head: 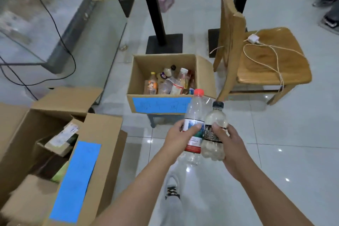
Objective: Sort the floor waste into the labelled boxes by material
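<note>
My left hand [178, 138] grips a clear plastic bottle [194, 113] with a red cap and a red, white and blue label. My right hand [230, 143] grips a shorter cloudy bottle [216, 117] with a black cap and a black label. Both bottles are held upright side by side, just in front of a cardboard box [163, 60] with a blue label [161, 105] on its front wall. That box holds several plastic bottles. A second cardboard box [102, 126] with a blue label stands at the lower left and holds cardboard and paper pieces.
A wooden chair [266, 60] with a white charger and cable stands right of the bottle box. Black table bases [164, 43] are behind it. A black cable lies across the floor at left. Another person's feet show at the top right. My shoe [172, 192] is below.
</note>
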Available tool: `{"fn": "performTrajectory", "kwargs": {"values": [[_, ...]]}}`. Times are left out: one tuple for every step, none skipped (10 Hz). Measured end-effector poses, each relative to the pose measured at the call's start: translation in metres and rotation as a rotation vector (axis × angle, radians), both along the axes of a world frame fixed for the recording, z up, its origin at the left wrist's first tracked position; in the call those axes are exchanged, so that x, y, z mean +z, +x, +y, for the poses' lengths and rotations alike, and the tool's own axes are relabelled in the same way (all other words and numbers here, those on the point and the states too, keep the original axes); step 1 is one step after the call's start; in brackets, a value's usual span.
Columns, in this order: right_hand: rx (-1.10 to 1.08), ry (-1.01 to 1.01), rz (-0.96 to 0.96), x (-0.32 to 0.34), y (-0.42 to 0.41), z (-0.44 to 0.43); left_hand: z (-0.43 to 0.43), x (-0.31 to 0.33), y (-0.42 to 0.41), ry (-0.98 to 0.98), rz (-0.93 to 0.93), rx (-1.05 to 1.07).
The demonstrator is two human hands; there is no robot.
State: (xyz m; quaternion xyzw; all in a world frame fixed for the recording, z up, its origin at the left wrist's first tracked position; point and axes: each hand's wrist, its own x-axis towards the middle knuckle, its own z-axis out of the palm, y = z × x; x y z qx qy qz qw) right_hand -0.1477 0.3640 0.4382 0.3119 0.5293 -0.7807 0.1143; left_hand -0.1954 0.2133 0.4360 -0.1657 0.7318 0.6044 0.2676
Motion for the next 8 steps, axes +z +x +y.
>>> {"fn": "performTrajectory", "kwargs": {"values": [[0.036,0.045,-0.038,-0.01,-0.048,-0.038,-0.037,-0.007,-0.038,-0.021,-0.013,0.067],[0.039,0.074,-0.101,-0.022,-0.101,-0.071,-0.07,-0.013,-0.088,-0.023,-0.036,0.069],[0.045,0.086,-0.13,-0.032,-0.161,-0.1,-0.099,-0.016,-0.145,-0.025,-0.049,0.083],[0.031,0.102,-0.166,-0.042,-0.218,-0.122,-0.121,-0.019,-0.199,-0.045,-0.034,0.11],[0.048,0.131,-0.164,-0.055,-0.268,-0.14,-0.137,-0.023,-0.249,-0.026,0.008,0.087],[0.088,0.135,-0.135,-0.071,-0.312,-0.15,-0.147,-0.038,-0.294,-0.064,0.041,0.087],[0.253,0.289,-0.145,-0.092,-0.334,-0.158,-0.159,-0.065,-0.321,-0.187,0.004,0.052],[0.439,0.557,-0.128,-0.119,-0.318,-0.16,-0.169,-0.094,-0.314,-0.283,-0.092,-0.055]]}}
